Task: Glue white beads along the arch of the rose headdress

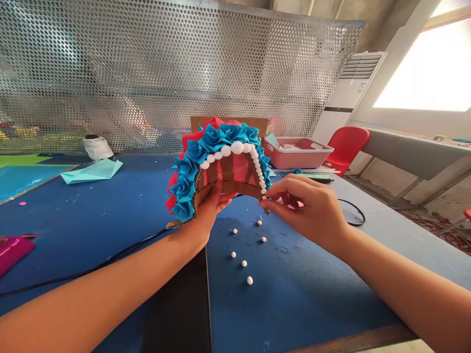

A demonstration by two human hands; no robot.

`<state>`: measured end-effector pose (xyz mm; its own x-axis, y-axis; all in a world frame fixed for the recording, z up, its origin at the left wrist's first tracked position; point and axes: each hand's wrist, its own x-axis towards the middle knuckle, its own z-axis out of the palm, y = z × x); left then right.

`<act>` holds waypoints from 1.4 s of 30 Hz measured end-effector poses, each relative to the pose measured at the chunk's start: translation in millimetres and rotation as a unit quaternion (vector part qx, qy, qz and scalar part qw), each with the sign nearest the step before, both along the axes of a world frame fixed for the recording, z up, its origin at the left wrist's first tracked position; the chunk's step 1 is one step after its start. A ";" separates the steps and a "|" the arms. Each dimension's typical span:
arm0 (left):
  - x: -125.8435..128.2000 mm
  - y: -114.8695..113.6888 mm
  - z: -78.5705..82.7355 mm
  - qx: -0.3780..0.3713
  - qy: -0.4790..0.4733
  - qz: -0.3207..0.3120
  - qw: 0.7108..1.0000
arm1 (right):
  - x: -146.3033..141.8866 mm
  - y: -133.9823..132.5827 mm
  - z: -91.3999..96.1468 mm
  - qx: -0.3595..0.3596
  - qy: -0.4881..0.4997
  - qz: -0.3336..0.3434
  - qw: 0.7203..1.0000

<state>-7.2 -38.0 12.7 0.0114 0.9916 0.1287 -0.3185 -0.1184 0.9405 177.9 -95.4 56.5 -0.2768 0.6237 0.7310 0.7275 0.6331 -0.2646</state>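
Note:
A cardboard arch [228,187] stands raised over the table, trimmed with blue paper flowers [187,164] and red paper behind them. White balls [237,147] line its front edge, larger at the top and smaller down the right side. My left hand [208,211] grips the arch from inside its lower left part, thumb against the inner wall. At the lower right end, my right hand [307,203] pinches a small white ball [264,197] against the edge. Several loose white balls [244,264] lie on the table below.
On the blue table [312,289] are a pink basket [298,158], folded light-blue paper [91,170], a magenta object [14,254] and a black cable [121,252]. A perforated metal screen [147,63] rises behind. A red chair [346,144] stands at right.

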 end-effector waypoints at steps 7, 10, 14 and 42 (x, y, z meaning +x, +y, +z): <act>1.5 -1.1 3.1 -0.010 -0.002 0.005 1.000 | -1.1 0.0 0.8 -0.126 0.100 0.002 0.987; 1.7 -1.1 2.7 0.002 -0.004 0.005 1.000 | -1.4 1.0 0.3 -0.160 0.133 0.006 0.978; 0.5 -0.5 0.7 0.003 0.002 0.004 1.000 | -0.8 1.9 0.4 -0.168 0.130 0.006 0.977; -1.7 -1.2 7.0 -0.078 -0.074 0.020 0.994 | -15.9 -10.2 -13.8 -0.218 -0.200 0.351 0.888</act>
